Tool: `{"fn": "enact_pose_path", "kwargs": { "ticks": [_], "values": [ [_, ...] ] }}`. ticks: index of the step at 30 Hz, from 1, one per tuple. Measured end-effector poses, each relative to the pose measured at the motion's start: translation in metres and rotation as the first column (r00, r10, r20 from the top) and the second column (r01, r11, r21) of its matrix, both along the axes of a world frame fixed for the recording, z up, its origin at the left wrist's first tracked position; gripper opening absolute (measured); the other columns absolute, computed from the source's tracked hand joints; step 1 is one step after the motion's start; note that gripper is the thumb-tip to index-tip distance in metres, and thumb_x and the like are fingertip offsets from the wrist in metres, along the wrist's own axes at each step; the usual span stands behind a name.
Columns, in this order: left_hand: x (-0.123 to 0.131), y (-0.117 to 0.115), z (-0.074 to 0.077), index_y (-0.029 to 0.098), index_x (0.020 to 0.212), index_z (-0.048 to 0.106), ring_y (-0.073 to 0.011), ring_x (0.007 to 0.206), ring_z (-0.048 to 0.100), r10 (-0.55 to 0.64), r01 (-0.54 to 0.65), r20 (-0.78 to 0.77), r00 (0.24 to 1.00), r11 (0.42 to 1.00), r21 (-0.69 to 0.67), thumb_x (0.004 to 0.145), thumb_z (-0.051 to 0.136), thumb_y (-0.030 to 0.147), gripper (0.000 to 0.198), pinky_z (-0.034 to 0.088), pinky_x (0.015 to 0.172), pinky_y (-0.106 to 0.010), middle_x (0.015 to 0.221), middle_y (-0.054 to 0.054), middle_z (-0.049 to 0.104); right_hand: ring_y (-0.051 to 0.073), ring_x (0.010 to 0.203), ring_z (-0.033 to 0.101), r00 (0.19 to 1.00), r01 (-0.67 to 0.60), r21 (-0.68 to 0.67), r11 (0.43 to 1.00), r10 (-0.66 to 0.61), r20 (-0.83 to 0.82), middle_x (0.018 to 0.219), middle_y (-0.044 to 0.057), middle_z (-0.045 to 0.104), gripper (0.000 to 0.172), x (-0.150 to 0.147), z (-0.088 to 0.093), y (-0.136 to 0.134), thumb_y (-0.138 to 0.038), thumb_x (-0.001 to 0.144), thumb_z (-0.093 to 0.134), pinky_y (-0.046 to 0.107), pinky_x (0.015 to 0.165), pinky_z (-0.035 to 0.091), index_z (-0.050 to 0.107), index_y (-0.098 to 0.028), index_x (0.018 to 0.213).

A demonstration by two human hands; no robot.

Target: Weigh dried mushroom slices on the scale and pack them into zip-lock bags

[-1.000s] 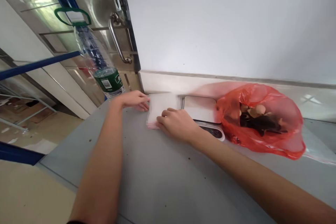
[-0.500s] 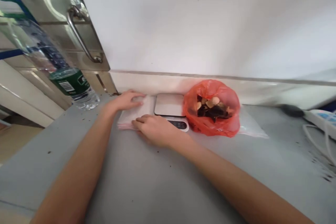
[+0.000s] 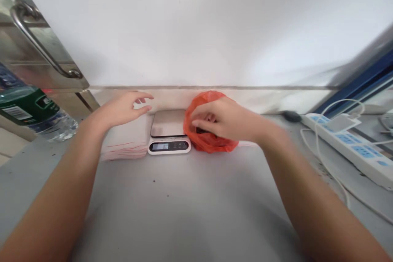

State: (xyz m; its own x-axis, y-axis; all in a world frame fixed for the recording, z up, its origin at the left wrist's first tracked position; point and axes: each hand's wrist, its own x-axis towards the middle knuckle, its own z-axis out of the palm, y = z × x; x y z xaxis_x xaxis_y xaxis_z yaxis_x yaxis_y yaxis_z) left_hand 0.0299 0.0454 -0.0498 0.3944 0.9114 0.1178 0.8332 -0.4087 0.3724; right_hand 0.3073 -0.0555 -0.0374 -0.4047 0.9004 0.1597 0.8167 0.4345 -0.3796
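Observation:
My left hand (image 3: 125, 108) hovers over the stack of clear plastic bags (image 3: 125, 141), fingers apart and holding nothing. Beside the stack is a small digital scale (image 3: 168, 125) with a bare metal plate and a lit display. At its right stands a red plastic bag (image 3: 211, 144), its mouth open. My right hand (image 3: 225, 118) is over that mouth, fingers bent and loosely apart, with nothing visible between them. It covers most of the bag's contents; only a dark bit shows under the fingers.
A water bottle with a green label (image 3: 33, 108) leans at the left. On the right lie a white power strip (image 3: 353, 143), its cables and a black object (image 3: 291, 116). A white wall (image 3: 196, 28) rises behind the grey tabletop (image 3: 172, 213).
My right hand has left the stack of clear bags and moved right to the red bag. My left hand has lifted off the stack. The view has turned right.

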Motion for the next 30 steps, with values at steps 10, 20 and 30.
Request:
{"fn": "enact_pose_path", "kwargs": {
  "ticks": [10, 20, 30],
  "values": [
    [0.072, -0.026, 0.001, 0.03, 0.119, 0.081, -0.0285, 0.097, 0.072, -0.459, 0.459, 0.007, 0.889, 0.889, 0.001, 0.091, 0.05, 0.046, 0.044, 0.054, 0.086, -0.034, 0.119, -0.005, 0.082, 0.02, 0.079, 0.067, 0.903, 0.42, -0.306, 0.854, -0.36, 0.234, 0.095, 0.003, 0.075, 0.011, 0.042, -0.011, 0.015, -0.027, 0.091, 0.072, 0.028, 0.063, 0.045, 0.063, -0.025, 0.085],
    [0.066, -0.032, 0.0, 0.034, 0.109, 0.083, -0.0281, 0.092, 0.073, -0.421, 0.425, 0.085, 0.903, 0.905, -0.027, 0.088, 0.059, 0.043, 0.033, 0.054, 0.08, -0.032, 0.112, -0.002, 0.083, 0.022, 0.085, 0.071, 0.86, 0.507, -0.145, 0.85, -0.509, 0.022, 0.105, 0.008, 0.079, 0.009, 0.055, 0.005, 0.01, -0.021, 0.09, 0.066, 0.03, 0.069, 0.052, 0.074, -0.022, 0.095],
    [0.09, -0.045, -0.013, 0.025, 0.107, 0.079, -0.0319, 0.116, 0.067, -0.505, 0.505, -0.02, 0.863, 0.862, 0.046, 0.099, 0.047, 0.046, 0.039, 0.056, 0.093, -0.04, 0.121, -0.01, 0.077, 0.029, 0.097, 0.075, 0.635, 0.764, -0.377, 0.523, -0.711, 0.302, 0.135, 0.021, 0.071, 0.069, 0.108, -0.026, 0.019, -0.037, 0.075, 0.087, 0.033, 0.063, 0.058, 0.064, -0.016, 0.136]
  ]
}}
